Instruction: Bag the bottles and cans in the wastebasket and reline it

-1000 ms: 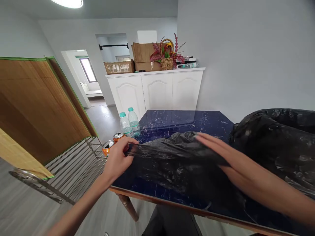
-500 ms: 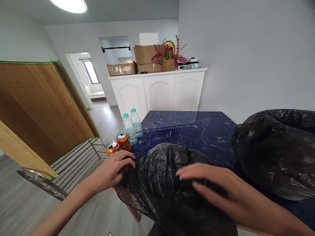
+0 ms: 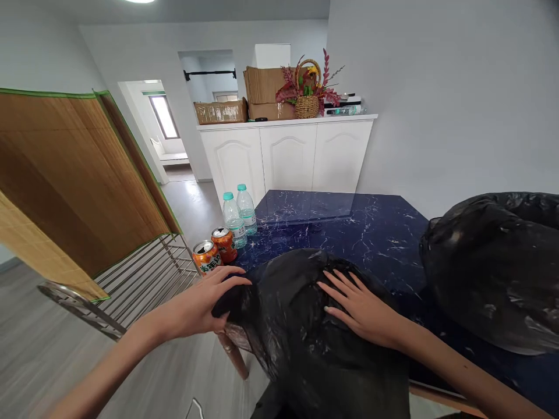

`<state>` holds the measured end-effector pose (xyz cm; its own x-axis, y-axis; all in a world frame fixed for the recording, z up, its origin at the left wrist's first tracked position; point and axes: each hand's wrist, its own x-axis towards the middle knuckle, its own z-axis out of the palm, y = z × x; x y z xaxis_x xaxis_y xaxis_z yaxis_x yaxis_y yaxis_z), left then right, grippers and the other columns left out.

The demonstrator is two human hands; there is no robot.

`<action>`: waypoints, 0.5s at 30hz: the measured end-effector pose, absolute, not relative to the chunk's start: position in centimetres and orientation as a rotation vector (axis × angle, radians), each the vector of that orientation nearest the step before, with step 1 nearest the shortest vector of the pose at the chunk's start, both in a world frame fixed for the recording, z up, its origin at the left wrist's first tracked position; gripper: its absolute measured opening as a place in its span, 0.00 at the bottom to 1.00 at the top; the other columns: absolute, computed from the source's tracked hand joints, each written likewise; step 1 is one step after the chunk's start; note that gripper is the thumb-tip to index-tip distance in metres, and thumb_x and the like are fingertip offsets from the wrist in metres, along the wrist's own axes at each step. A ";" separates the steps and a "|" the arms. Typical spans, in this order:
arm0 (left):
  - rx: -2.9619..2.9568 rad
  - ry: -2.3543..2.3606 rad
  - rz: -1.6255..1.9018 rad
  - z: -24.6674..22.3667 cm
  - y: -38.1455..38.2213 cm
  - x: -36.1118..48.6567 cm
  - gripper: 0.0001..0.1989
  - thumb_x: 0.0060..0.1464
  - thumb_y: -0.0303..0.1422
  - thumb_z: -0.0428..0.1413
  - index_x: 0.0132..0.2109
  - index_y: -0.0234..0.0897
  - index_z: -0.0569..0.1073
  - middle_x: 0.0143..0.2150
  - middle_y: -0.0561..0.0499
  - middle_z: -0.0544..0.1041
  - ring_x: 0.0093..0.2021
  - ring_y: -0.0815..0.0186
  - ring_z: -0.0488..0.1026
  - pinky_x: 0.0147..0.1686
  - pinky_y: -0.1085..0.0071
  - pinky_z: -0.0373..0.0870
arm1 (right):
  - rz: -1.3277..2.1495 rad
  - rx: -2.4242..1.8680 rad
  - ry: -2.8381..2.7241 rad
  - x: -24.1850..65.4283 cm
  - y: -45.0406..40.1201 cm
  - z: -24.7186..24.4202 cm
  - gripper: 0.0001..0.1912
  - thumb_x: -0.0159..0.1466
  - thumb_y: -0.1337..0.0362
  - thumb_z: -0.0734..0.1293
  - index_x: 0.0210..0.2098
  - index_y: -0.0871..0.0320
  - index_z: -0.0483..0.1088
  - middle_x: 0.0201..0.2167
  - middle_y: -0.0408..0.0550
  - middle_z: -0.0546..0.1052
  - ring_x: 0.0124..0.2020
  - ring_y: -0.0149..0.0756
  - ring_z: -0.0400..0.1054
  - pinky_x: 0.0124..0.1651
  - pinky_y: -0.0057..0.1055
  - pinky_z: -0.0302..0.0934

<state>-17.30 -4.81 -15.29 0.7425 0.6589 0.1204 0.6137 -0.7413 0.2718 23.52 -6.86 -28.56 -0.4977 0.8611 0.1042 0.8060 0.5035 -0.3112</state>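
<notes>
Where the crumpled black plastic bag (image 3: 283,308) droops over the near edge of a blue marbled table (image 3: 379,233), its longer run goes from the tabletop down towards the wearer, crosswise to the line between the two hands. The right hand (image 3: 371,314) is the nearer to its middle, lying open with fingers spread, palm down on the plastic, so the bag is directly beneath it and reaches out to its left. The left hand (image 3: 194,308) curves thumb and fingers around the bag's left side, with the bulk to its right; whether it pinches firmly cannot be told. To the right of the right hand, apart from it, a larger black plastic bag (image 3: 498,273) sits by the table's right edge. Just beyond the left hand, two orange drink cans (image 3: 207,259) stand at the left edge, and past them two turquoise-capped water bottles (image 3: 233,221). Beyond the table's far edge is a white cabinet (image 3: 288,160) holding a wicker flower basket (image 3: 307,107)
</notes>
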 end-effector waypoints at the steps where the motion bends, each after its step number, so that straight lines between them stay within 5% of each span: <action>1: 2.695 1.002 0.348 -15.3 -5.2 -16.7 0.35 0.54 0.22 0.60 0.67 0.50 0.71 0.70 0.45 0.70 0.70 0.51 0.68 0.66 0.57 0.71 | 0.324 -1.454 -2.476 23.7 -6.5 -28.9 0.34 0.78 0.41 0.53 0.79 0.40 0.48 0.80 0.43 0.46 0.80 0.53 0.37 0.78 0.63 0.39; 8: 2.606 0.925 0.540 -17.8 -7.1 -10.8 0.17 0.72 0.33 0.54 0.64 0.46 0.73 0.70 0.44 0.71 0.73 0.55 0.65 0.71 0.54 0.67 | 0.333 -1.784 -2.167 23.5 -3.2 -30.9 0.39 0.76 0.38 0.51 0.78 0.49 0.54 0.80 0.49 0.50 0.81 0.56 0.38 0.78 0.63 0.36; 15: 2.689 0.977 0.306 -24.0 -3.8 -9.6 0.30 0.74 0.44 0.52 0.76 0.45 0.59 0.79 0.42 0.59 0.80 0.47 0.48 0.75 0.41 0.55 | 0.103 -1.785 -2.080 23.5 -3.1 -29.0 0.35 0.78 0.44 0.51 0.73 0.56 0.65 0.75 0.56 0.63 0.75 0.59 0.57 0.73 0.61 0.55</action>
<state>-9.61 -3.80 -24.00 0.7512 0.6513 0.1068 0.5957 -0.7388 0.3151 23.54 -3.14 -28.98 -0.1078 0.9628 0.2477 0.9338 0.1836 -0.3072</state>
